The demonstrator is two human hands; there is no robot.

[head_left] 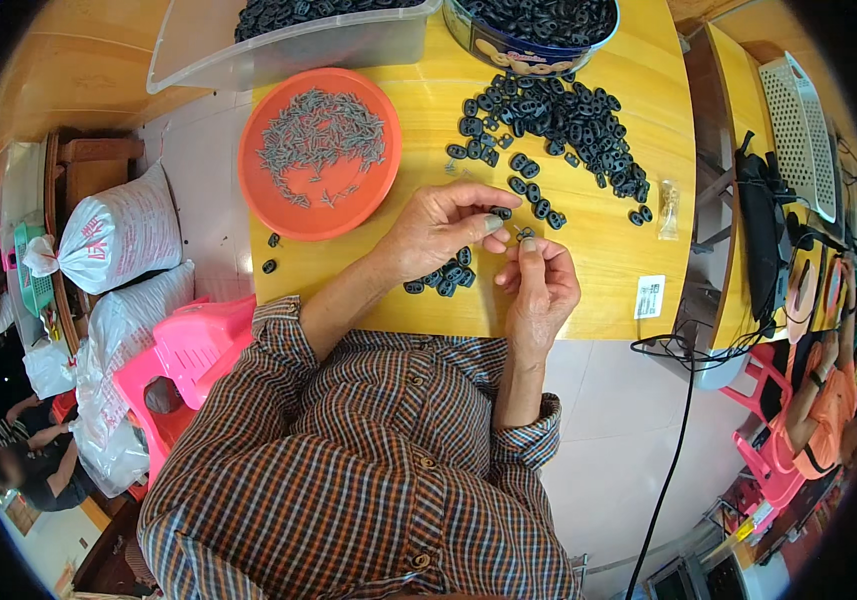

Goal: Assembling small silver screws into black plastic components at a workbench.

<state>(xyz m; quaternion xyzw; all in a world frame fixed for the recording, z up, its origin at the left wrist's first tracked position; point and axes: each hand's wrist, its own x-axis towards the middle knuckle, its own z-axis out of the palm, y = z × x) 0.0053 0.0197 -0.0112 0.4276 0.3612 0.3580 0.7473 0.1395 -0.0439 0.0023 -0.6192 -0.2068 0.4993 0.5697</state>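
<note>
Both my hands meet above the yellow table (418,130), close to its near edge. My left hand (438,232) is closed in a pinch, with a small black oval piece (501,213) at its fingertips. Thumb and forefinger of my right hand (542,288) press on another small black piece (525,234); a thin pin-like bit shows beside it, too small to be sure of. Below my left hand lies a little heap of black two-hole pieces (445,276). Left of my hands stands an orange-red bowl (266,205) holding many grey screws (323,135).
A large pile of black pieces (558,115) spreads beyond my hands. A clear bin (348,45) and a round tin (528,57) of them stand at the far edge. Pink stool (198,350) and white sacks (123,235) are left; a black cable (676,440) hangs right. Other people sit at both sides.
</note>
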